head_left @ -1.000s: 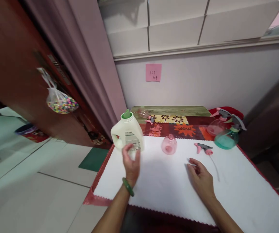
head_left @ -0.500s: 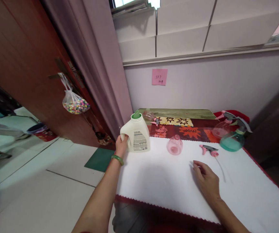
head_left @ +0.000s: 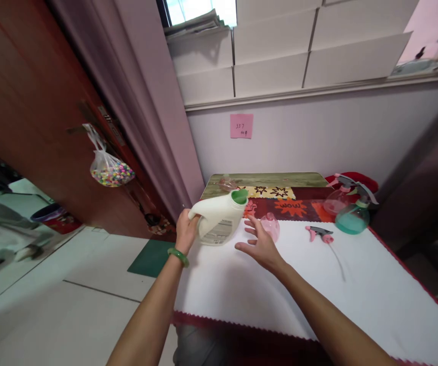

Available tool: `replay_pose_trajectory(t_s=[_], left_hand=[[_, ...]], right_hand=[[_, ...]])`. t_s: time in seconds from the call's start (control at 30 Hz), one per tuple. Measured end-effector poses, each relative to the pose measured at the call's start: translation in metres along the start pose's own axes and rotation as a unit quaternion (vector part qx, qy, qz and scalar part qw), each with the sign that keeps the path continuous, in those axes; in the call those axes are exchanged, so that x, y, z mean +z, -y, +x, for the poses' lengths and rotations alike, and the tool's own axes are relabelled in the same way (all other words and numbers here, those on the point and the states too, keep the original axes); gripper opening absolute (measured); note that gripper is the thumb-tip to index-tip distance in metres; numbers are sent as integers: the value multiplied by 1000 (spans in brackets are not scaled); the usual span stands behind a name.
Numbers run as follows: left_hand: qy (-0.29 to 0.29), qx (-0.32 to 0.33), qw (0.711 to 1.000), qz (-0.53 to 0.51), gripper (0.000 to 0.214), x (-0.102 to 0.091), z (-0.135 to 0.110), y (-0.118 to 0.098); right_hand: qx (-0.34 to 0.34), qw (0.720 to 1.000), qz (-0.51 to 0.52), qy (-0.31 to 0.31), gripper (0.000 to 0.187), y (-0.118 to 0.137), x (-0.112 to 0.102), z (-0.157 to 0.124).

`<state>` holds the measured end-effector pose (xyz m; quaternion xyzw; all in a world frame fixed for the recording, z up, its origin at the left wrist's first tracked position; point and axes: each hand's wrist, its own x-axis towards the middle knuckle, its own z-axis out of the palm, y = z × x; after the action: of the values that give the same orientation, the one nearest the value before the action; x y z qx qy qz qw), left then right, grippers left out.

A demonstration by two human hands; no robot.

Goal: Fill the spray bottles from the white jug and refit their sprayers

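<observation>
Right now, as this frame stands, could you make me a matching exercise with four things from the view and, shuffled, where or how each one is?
Column one
1. White jug
2. Pink-and-grey spray trigger head
3. Pink sticky note
4. Clear bag of multicoloured pieces

Column two
A. Stuck to the wall
B. Hanging from the door handle
C. Tilted, gripped by the left hand
D. Lying on the white table covering, its thin tube stretched out

Right pairs: 1-C, 2-D, 3-A, 4-B
</observation>
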<state>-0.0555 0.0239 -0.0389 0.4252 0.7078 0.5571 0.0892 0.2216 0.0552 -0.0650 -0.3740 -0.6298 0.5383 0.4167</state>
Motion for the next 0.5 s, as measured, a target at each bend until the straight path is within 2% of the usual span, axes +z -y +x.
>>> replay_pose_trajectory(t_s=[0.07, 0.17, 0.23, 0.4, 0.5], left_hand=[[28, 41, 997, 56, 13, -6, 0, -14], [52, 80, 988, 123, 13, -13, -4, -26], [61, 93, 982, 154, 15, -17, -9, -30], [64, 106, 975, 182, 18, -31, -20, -29], [45, 101, 982, 154, 47, -44, -27, -18]], right_hand=[[5, 998, 61, 22, 94, 2, 10, 13], [11, 986, 162, 46, 69, -5, 21, 22], [23, 975, 216, 52, 60, -12, 27, 22], [12, 962, 267, 48, 57, -22, 35, 23], [14, 962, 270, 50, 59, -22, 36, 28]])
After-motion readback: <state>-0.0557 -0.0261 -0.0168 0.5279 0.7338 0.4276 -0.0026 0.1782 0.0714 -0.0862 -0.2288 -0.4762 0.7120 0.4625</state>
